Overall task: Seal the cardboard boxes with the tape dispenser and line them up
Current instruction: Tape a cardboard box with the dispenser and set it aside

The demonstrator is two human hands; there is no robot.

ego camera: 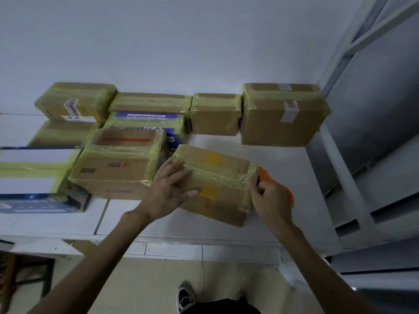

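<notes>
A brown cardboard box (217,175) lies at an angle on the white table (272,214), with clear yellowish tape running along its top seam. My left hand (169,191) presses on the box's left end with spread fingers. My right hand (272,202) grips an orange tape dispenser (275,184) at the box's right end, where the tape wraps over the edge. Several taped boxes stand behind: one with a red stripe (120,162), a small one (215,114) and a large one (283,114) against the wall.
More taped boxes (74,100) and blue-and-white cartons (34,177) crowd the table's left side. A grey metal shelf frame (353,177) rises at the right. The table's front edge runs below my arms; a dark stool (25,275) stands at lower left.
</notes>
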